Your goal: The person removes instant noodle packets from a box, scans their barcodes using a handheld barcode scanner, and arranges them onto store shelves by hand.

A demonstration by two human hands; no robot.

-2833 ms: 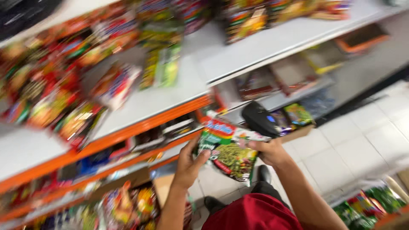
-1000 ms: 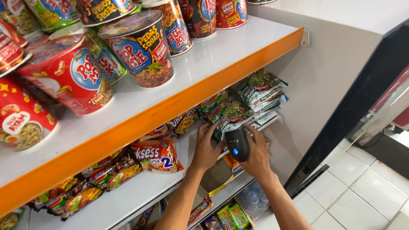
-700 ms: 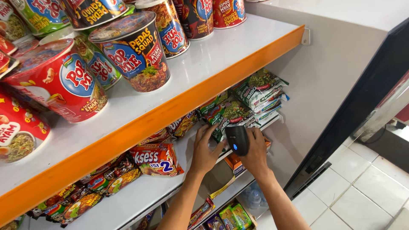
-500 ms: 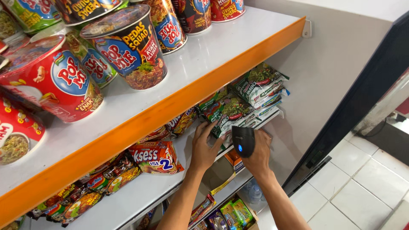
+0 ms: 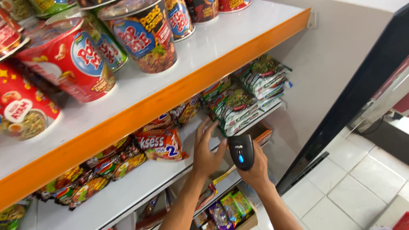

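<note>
Right hand (image 5: 254,170) wrapped tight around black scanner (image 5: 241,151), left hand (image 5: 207,149) spread, fingers touching green noodle packs (image 5: 232,106) on lower shelf (image 5: 140,185); probably light, crinkly, breakable inside, best gripped by the edges.

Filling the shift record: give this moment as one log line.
left hand: open, fingers touching green noodle packets | right hand: gripping black scanner | middle shelf

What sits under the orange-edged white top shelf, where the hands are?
Green noodle packets stacked at right, red-orange packets further left. The left hand reaches toward the green stack; the right hand holds a black handheld scanner. The shelf's back is hidden.
</note>
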